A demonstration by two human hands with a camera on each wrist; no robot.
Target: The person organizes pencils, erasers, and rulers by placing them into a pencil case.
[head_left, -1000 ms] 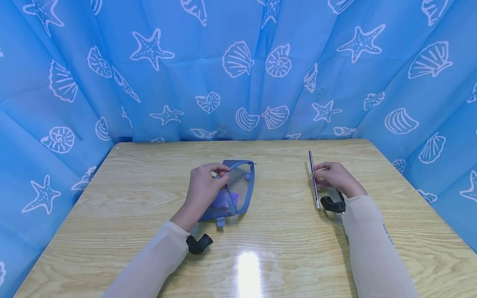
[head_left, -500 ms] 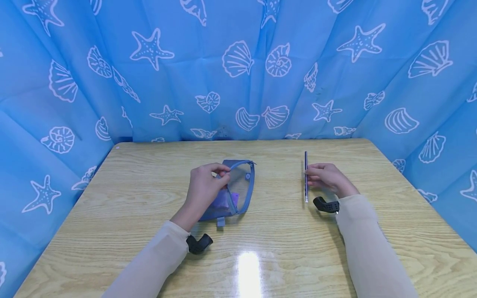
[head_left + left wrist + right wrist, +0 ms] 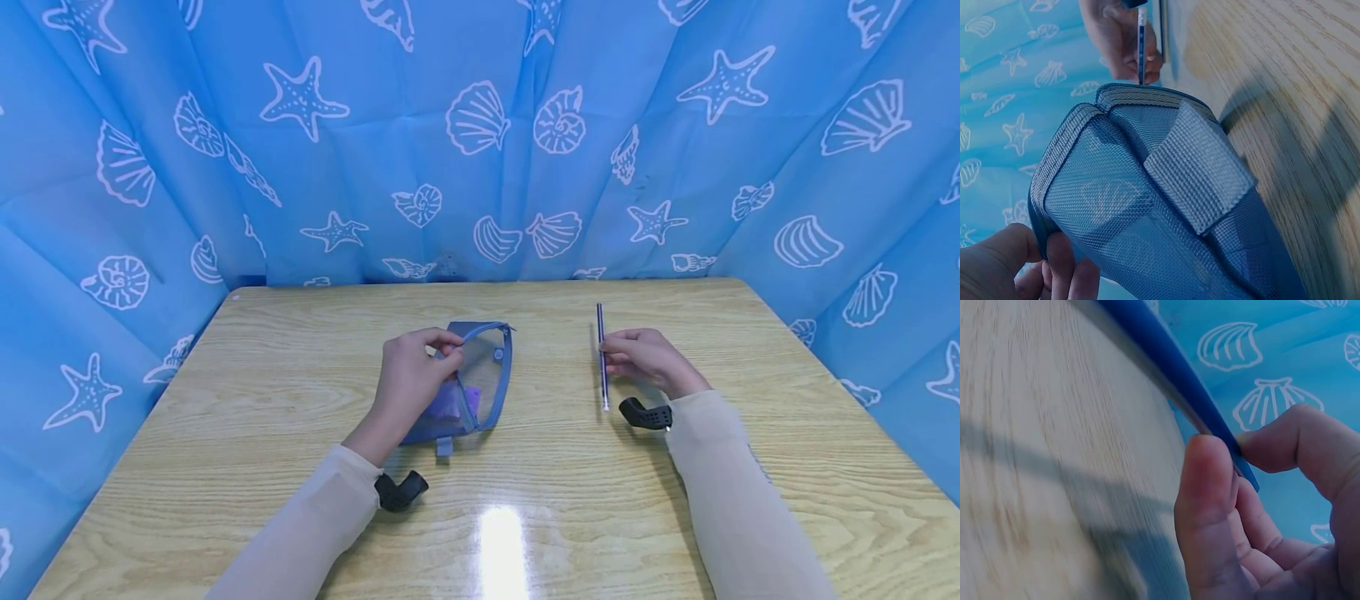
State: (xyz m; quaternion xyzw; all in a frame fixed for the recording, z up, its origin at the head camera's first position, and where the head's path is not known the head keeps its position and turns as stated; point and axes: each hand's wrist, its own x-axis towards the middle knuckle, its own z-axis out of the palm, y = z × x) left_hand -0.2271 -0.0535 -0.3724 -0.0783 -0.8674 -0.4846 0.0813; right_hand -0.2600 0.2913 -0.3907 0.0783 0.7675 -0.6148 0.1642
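A blue mesh zipper pouch [image 3: 486,392] lies on the table left of centre, its zipped mouth spread apart toward the right. My left hand [image 3: 420,367] pinches the upper edge of that mouth between thumb and fingers. Something purple [image 3: 444,403] shows through the mesh inside. A pale fabric tab [image 3: 1200,169] sticks out from the pouch's end in the left wrist view. Right of the pouch, my right hand [image 3: 641,360] pinches a dark blue pencil [image 3: 602,325] between thumb and fingertips, just above the table. The pencil's white end [image 3: 1142,15] shows in the left wrist view.
The wooden table [image 3: 300,500] has a bright light reflection near its front. A blue curtain [image 3: 405,150] printed with shells and starfish hangs behind and along both sides. Each wrist carries a black camera mount [image 3: 400,492].
My right hand has moved left with the pencil, closer to the pouch, and the pencil has turned slightly. My left hand and the pouch have stayed in place.
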